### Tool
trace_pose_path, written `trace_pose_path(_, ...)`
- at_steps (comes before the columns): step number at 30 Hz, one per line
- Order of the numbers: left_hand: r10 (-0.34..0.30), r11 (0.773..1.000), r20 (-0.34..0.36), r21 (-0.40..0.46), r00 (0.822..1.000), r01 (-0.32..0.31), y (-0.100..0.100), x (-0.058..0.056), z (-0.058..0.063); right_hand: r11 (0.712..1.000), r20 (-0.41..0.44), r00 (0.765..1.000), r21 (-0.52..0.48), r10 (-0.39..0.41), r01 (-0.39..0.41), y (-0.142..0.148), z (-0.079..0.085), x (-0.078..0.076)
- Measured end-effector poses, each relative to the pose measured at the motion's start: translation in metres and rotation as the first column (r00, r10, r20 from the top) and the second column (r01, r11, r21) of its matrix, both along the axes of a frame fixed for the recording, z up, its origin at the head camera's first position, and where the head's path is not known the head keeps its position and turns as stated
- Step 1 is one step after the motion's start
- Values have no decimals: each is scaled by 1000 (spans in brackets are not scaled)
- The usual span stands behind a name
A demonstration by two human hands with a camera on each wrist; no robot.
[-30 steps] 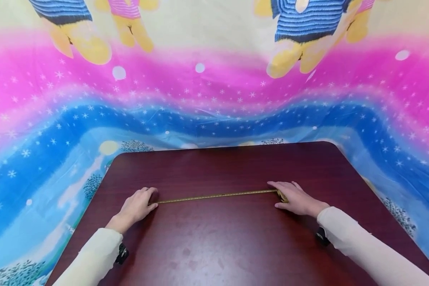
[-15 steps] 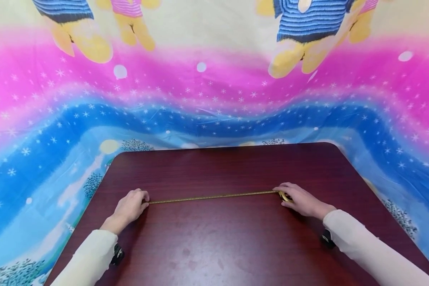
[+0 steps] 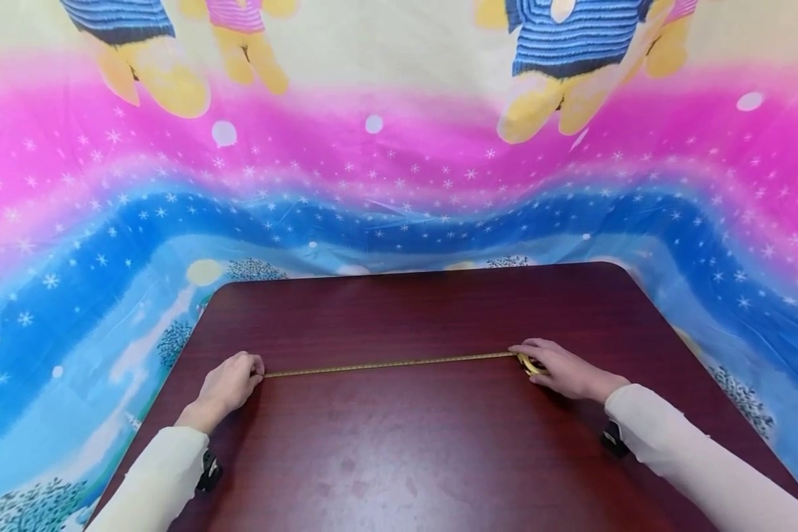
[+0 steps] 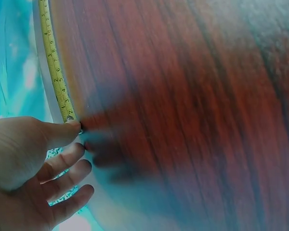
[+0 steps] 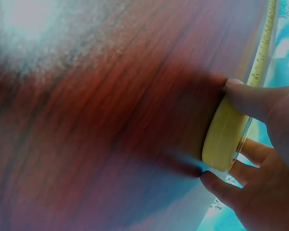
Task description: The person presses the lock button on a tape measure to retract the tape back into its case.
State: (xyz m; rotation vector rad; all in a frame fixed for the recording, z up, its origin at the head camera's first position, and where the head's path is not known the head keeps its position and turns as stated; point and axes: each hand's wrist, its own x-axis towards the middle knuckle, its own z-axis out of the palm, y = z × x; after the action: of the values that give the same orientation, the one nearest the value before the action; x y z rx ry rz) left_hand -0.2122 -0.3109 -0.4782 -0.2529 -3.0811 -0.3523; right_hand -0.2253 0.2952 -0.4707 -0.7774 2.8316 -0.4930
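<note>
A tape measure's yellow blade [image 3: 386, 364] stretches nearly straight across the table between both hands. At its left end my left hand [image 3: 224, 388] pinches the metal end hook; in the left wrist view the thumb [image 4: 62, 132] covers part of it, while the other fingers are spread below. On the right, my right hand [image 3: 568, 369] holds the round yellow tape measure case [image 3: 530, 365]. In the right wrist view the case [image 5: 224, 137] stands on edge, with thumb and fingers around it and numbers visible on the blade [image 5: 262, 53] beyond.
The dark red-brown wooden table [image 3: 386, 443] has rounded far corners. Behind and beside it hangs a pink and blue printed cloth [image 3: 399, 170]. Black wrist cameras are strapped under both pale sleeves [image 3: 159, 473].
My left hand has moved left, drawing the blade longer. My right hand has shifted slightly right, still holding the case.
</note>
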Motion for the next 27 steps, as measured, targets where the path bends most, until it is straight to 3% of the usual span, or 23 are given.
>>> trace_pose_path(6, 10, 1000, 18, 8, 1000, -10, -2, 1, 1, 999, -42, 999, -37, -3, 2, 3, -2, 2)
trace_pose_path(17, 29, 999, -24, 32, 999, -28, 0, -5, 9, 995, -214, 977, -93, 24, -45, 6, 1, 6)
trace_pose_path(27, 17, 999, -39, 39, 999, -16, 2, -13, 17, 998, -183, 983, -53, 5, -15, 12, 14, 9)
